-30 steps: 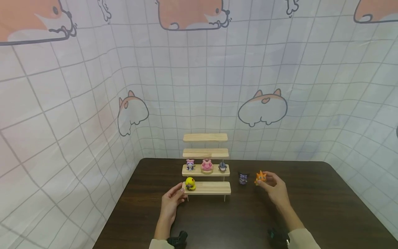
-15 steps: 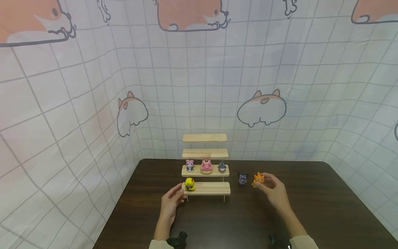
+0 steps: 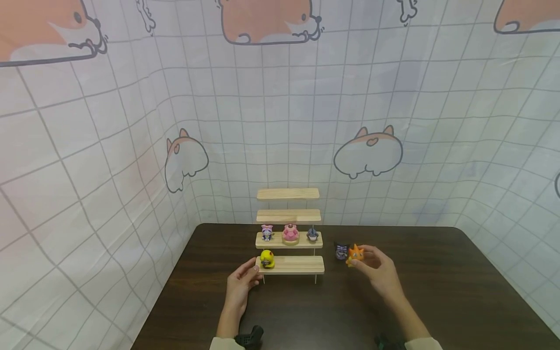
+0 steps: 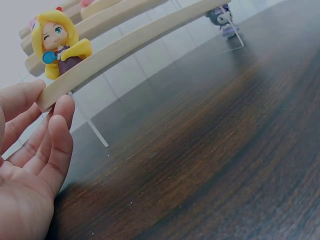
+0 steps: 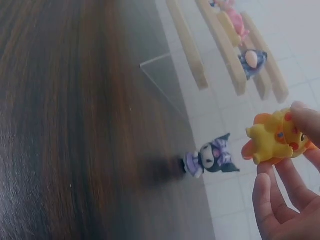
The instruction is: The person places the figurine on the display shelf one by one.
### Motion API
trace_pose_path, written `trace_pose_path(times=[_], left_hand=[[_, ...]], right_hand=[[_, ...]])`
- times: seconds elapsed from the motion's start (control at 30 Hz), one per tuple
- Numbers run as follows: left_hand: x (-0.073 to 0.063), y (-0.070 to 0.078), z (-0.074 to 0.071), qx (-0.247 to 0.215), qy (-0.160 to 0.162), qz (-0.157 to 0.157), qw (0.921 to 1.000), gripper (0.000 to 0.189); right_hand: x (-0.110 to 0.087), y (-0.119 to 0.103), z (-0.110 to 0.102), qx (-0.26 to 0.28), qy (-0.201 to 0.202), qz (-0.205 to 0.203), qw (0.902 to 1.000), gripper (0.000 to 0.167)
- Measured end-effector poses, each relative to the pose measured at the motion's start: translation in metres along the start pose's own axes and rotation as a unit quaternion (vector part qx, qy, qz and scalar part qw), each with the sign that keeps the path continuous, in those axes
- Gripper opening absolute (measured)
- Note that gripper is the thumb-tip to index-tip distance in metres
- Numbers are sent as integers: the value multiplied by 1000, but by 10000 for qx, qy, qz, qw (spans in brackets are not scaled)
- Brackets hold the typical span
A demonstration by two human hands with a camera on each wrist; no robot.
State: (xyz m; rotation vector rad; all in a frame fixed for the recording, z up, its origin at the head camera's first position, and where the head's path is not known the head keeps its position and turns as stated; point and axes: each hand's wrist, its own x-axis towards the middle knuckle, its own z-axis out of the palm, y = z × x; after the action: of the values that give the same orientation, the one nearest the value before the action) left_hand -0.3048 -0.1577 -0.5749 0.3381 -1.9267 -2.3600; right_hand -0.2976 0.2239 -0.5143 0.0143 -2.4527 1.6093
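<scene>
My left hand (image 3: 239,282) grips the left end of the lowest board (image 3: 299,265) of a wooden tiered display shelf, thumb on top and fingers beneath. Right by the thumb, a yellow-haired girl figurine (image 4: 59,42) stands on that board, a small blue item in front of her. My right hand (image 3: 385,274) pinches a yellow figurine with orange spikes (image 5: 272,137) between thumb and fingers, off to the right of the shelf. In the right wrist view it is raised above the tabletop. Close to its left, a black-and-purple figurine (image 5: 207,157) with pointed ears stands on the table.
The second board carries a pink-and-purple figurine (image 3: 267,233), a pink figurine (image 3: 290,235) on a round base, and a grey-blue figurine (image 3: 312,234). Two higher boards (image 3: 288,215) rise behind. Thin legs hold the shelf on a dark wood table (image 3: 297,311), backed by a checked curtain (image 3: 280,107).
My right hand has moved left with the yellow-orange figurine, bringing it right beside the black-and-purple one. The left hand stays on the lowest board.
</scene>
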Motion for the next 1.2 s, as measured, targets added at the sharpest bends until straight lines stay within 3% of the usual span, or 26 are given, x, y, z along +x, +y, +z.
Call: trace_pose_path(times=[1.2], left_hand=[[1,-2,-1,-50,-52,92,9999,48]], right_hand=[[-16,-38,66,800,-721,-268,9938,44]])
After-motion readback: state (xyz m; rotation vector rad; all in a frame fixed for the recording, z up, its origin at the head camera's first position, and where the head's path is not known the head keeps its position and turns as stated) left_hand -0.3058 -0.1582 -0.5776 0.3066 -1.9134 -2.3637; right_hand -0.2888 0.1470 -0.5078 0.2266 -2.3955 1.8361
